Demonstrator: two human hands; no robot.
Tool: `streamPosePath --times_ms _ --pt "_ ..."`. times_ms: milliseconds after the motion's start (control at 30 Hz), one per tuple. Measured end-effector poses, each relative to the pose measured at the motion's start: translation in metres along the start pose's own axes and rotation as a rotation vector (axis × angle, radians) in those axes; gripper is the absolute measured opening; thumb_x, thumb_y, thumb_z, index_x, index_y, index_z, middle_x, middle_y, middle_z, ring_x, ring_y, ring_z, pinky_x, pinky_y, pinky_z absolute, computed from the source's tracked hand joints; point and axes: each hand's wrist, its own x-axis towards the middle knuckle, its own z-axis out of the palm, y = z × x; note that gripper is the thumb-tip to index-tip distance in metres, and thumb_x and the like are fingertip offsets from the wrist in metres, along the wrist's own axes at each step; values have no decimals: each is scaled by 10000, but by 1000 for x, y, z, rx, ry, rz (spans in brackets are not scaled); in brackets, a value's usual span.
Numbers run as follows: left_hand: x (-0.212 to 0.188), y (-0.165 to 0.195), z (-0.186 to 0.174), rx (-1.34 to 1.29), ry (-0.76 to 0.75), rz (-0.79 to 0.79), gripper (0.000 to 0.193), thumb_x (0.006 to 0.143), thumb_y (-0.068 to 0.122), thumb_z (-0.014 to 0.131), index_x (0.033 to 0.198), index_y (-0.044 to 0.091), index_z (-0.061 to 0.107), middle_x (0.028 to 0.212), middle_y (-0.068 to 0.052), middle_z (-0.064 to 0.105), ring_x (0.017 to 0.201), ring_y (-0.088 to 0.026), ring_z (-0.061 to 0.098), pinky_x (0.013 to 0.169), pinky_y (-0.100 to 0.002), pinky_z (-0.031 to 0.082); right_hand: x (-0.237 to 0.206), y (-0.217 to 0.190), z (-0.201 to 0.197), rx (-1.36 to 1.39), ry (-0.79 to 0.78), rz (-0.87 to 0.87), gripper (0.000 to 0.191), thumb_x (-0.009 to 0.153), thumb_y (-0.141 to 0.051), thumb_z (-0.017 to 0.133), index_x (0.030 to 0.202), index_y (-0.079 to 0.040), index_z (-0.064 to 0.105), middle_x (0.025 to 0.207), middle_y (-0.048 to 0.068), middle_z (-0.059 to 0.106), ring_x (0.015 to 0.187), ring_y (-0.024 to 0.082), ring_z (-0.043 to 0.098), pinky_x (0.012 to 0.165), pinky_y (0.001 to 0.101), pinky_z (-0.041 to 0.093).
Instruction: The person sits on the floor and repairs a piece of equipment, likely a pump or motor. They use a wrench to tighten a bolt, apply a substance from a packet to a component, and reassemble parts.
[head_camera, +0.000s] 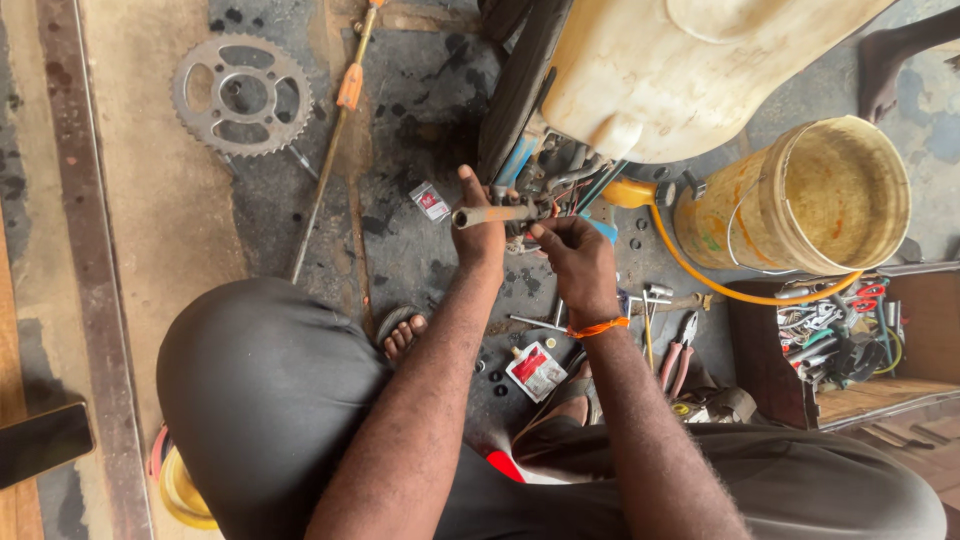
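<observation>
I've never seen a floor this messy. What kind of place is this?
Probably a small motorbike repair spot, worked on the floor. A toothed chain sprocket lies on the concrete, a wooden box of tools stands open, and the left hand holds a metal tube by the machine.

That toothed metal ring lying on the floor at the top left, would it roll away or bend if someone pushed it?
The sprocket looks like thick steel, so probably stiff and heavy for its size. It lies flat on the concrete floor, so a push would likely slide it with a scrape rather than roll it. Its teeth may snag fingers or the rough floor.
</observation>
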Motion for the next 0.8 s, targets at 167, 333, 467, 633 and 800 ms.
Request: streamPosePath --times_ms 167,333,467,633,800 --pt "-5 5 1 20 7 -36 788 999 716 258 808 73 673 781 -44 697 749 -142 689 702 -285 549 -4 4 3 -159 96 94 208 918 -200 792 1010 -19 748 799 17 684 661 65 538 590 228 459" --pt "-9 10 3 93 37 -95 777 996 707 236 827 99 690 784 -43 718 726 -139 675 630 -289 499 -6 0 6 -153 109 40 227 909 -232 793 1002 -29 756 810 7 714 692 55 582 614 219 488" --pt "-9 9 4 48 33 -70 774 1014 703 256 842 80 681 812 -54 706 768 -146 699 683 -285 544 -6 2 10 -259 144 2 244 890 -256 811 980 -37 753 820 12 739 718 50 633 645 215 526" --pt "-8 6 5 28 25 -35 777 1002 703 258 847 62 670 818 -59 711 781 -161 717 704 -294 571 -4 8 16 -237 189 -23 265 878 -253 837 949 -22 730 818 19 739 708 60 631 636 233 523" --pt "-9 9 5 40 26 -43 796 1001 712 245 849 59 673 814 -67 710 796 -168 718 713 -296 567 -8 12 15 -394 218 -76 231 913 -260 815 977 -45 761 790 22 747 674 71 621 618 245 512"
